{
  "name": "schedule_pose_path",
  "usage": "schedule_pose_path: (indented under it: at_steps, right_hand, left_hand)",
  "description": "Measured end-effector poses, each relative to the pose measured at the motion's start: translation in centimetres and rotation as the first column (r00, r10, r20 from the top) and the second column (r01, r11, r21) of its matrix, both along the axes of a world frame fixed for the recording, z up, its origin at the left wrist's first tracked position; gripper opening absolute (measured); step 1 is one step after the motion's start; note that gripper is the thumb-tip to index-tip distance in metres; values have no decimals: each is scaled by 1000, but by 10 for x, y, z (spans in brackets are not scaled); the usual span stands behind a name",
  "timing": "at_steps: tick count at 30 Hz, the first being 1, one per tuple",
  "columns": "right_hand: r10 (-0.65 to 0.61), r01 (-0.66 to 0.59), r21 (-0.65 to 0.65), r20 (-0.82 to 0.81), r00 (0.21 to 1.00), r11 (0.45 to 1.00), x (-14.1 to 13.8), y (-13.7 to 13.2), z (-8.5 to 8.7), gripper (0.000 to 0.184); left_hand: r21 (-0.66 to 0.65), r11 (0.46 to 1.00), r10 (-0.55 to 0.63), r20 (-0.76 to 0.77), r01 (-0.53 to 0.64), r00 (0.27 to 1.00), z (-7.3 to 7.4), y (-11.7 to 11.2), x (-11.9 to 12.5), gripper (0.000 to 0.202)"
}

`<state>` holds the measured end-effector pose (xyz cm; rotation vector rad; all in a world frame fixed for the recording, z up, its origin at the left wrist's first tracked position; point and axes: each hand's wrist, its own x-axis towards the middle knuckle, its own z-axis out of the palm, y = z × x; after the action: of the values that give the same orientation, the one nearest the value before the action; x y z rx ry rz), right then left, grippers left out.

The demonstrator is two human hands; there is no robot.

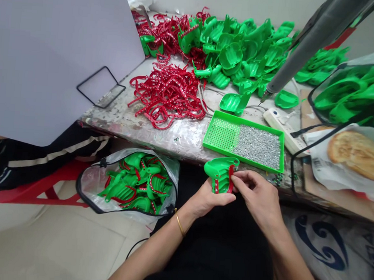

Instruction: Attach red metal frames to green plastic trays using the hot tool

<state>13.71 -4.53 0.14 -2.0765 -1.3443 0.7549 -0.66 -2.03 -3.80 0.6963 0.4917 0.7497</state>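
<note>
Foil-covered workbench (171,136) runs just beyond the hands: below its edge, the left hand (210,200) cups a green plastic dental tray (220,174) steady, so the right hand (256,197) can pinch its red perforated strip (230,179).

A workshop, its bench (174,139) heaped with dental trays (241,54).

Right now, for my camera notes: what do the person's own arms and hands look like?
The left hand and right hand are bare, without gloves, and the forearms show no sleeves. A thin gold-coloured bangle circles the left wrist. No cables or markings show on either arm.
</note>
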Motion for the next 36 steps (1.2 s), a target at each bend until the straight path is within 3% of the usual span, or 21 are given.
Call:
schedule_pose_path:
  at_steps: [6, 12, 20, 22, 23, 26, 28, 32, 34, 36]
  right_hand:
    - [3, -2, 7, -132, 991, 1000, 0, 0, -6, 23]
    - [-3, 51, 126, -355, 935, 991, 1, 9, -2, 55]
    - [25, 32, 207, -271, 962, 978, -2, 21, 5, 50]
    - [-27, 112, 337, -246, 969, 935, 4, 30, 12, 46]
    - [-67, 165, 432, -234, 970, 887, 8, 36, 16, 46]
    - [-146, 251, 696, -208, 967, 673, 24, 63, 31, 52]
    - [-142, 244, 772, -198, 970, 587, 36, 85, 41, 58]
    - [-165, 248, 804, -187, 968, 541, 57, 135, 53, 69]
    - [-137, 262, 791, -224, 965, 553, 64, 162, 58, 70]
    - [-20, 243, 769, -288, 958, 591, 69, 187, 65, 59]
  left_hand:
    - [-133, 991, 3, 71, 7, 997, 0, 0, -1, 31]
    - [-318, 940, 7, 382, 124, 924, 6, 7, -8, 41]
    - [-428, 894, 79, 445, 134, 892, 3, 19, -7, 52]
    - [-446, 884, 91, 459, 142, 884, 2, 22, -9, 52]
    - [-451, 880, 91, 468, 149, 879, 1, 24, -9, 52]
    - [-455, 873, 89, 499, 174, 862, -1, 27, -11, 51]
    - [-450, 872, 80, 517, 191, 852, -2, 28, -11, 52]
    - [-451, 864, 61, 534, 223, 844, -2, 30, -12, 57]
    - [-459, 857, 55, 533, 235, 844, -3, 31, -13, 57]
    - [-463, 852, 48, 533, 244, 844, -3, 32, -14, 56]
